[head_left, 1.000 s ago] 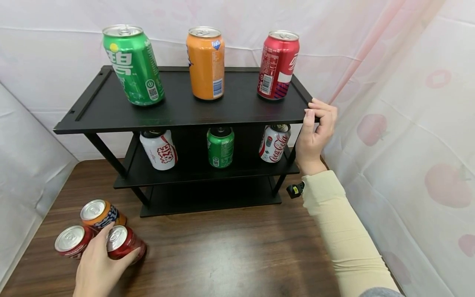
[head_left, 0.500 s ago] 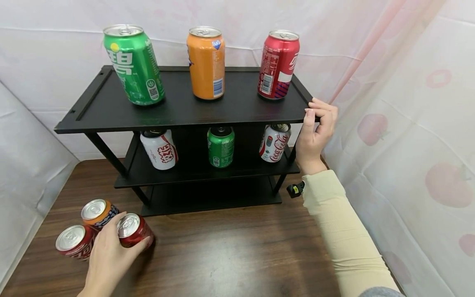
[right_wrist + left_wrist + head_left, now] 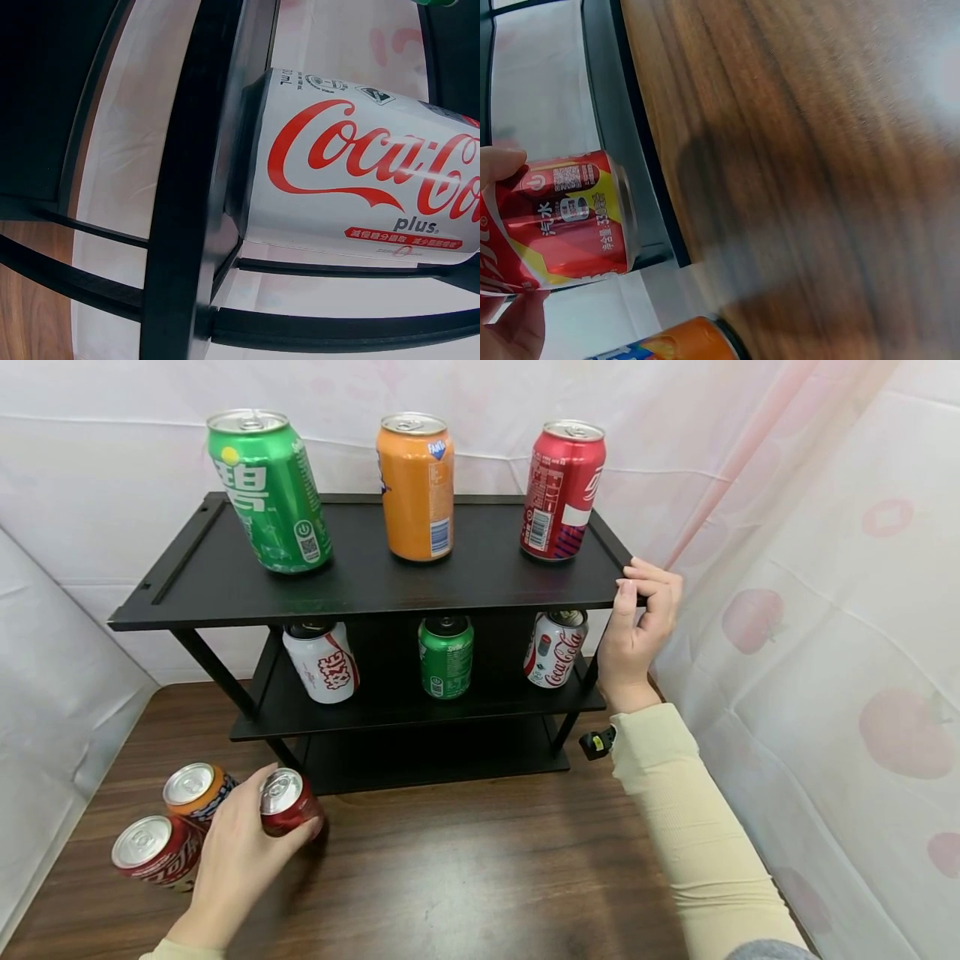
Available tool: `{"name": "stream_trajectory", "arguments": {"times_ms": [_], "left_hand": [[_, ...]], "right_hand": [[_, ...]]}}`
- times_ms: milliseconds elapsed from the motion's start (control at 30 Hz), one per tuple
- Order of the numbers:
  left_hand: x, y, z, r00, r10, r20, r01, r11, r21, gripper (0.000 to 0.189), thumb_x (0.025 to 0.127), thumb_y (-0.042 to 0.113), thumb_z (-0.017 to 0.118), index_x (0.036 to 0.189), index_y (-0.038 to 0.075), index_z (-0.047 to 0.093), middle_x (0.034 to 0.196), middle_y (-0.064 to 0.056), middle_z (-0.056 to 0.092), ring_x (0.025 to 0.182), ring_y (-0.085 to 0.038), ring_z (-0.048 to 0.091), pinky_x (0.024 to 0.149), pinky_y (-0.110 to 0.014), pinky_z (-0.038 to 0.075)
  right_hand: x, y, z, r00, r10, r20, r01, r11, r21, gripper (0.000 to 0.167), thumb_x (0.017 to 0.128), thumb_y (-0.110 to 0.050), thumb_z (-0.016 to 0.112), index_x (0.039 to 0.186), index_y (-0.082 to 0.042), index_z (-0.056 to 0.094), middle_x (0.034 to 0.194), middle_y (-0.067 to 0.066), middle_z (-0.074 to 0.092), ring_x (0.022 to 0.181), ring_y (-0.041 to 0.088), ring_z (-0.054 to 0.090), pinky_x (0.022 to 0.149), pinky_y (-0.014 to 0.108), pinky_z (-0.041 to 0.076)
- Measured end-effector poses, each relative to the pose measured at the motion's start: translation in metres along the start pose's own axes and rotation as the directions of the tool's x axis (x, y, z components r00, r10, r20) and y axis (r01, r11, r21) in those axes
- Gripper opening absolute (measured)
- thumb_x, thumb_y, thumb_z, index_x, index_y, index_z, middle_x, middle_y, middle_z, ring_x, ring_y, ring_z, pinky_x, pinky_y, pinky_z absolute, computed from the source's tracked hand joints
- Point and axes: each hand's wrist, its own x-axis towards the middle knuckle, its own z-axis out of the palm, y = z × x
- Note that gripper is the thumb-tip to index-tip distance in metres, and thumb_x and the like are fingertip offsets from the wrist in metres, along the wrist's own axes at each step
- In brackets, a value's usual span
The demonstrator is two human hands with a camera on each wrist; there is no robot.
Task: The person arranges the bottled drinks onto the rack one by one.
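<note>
Red cylindrical metal soda can [image 3: 294,814] is gripped around its side by the left hand [image 3: 240,847], near the front left corner of the bottom shelf [image 3: 427,758] of the black three-tier rack [image 3: 360,589], whose top right edge the right hand [image 3: 641,627] grips, probably to steady it.

Held red can [image 3: 566,232]: "汽水" and "330", near a QR code
Right-hand white can [image 3: 360,172]: "Coca-Cola", "plus", Chinese characters on a red strip
Upper orange can [image 3: 412,493]: "FANT", the rest unclear
Lower green can [image 3: 446,660]: "Sprite", small
</note>
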Motion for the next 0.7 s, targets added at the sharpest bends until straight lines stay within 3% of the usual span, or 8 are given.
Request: {"name": "stream_trajectory", "arguments": {"times_ms": [367,700], "left_hand": [[0.015,0.006,0.008,0.997,0.066,0.047,-0.067,0.998,0.013,0.090,0.063,0.022,0.093,0.137,0.000,0.046,0.117,-0.027,0.060,0.105,-0.044,0.057,0.084,-0.062,0.046],[0.030,0.010,0.018,0.991,0.103,0.091,-0.105,0.994,0.015,0.088,0.067,0.026,0.091,0.136,-0.004,0.045,0.114,-0.028,0.059,0.100,-0.044,0.059,0.080,-0.061,0.050]], "right_hand": [[-0.001,0.004,0.000,1.000,-0.005,-0.010,0.005,1.000,0.009,0.029,0.087,-0.018,0.049,0.080,0.009,0.059,0.092,0.028,0.059,0.103,0.033,0.060,0.098,0.040,0.046],[0.000,-0.002,0.001,1.000,-0.001,-0.012,0.001,1.000,0.006,0.029,0.087,-0.014,0.048,0.080,0.012,0.057,0.092,0.031,0.057,0.103,0.039,0.059,0.099,0.040,0.045]]}}
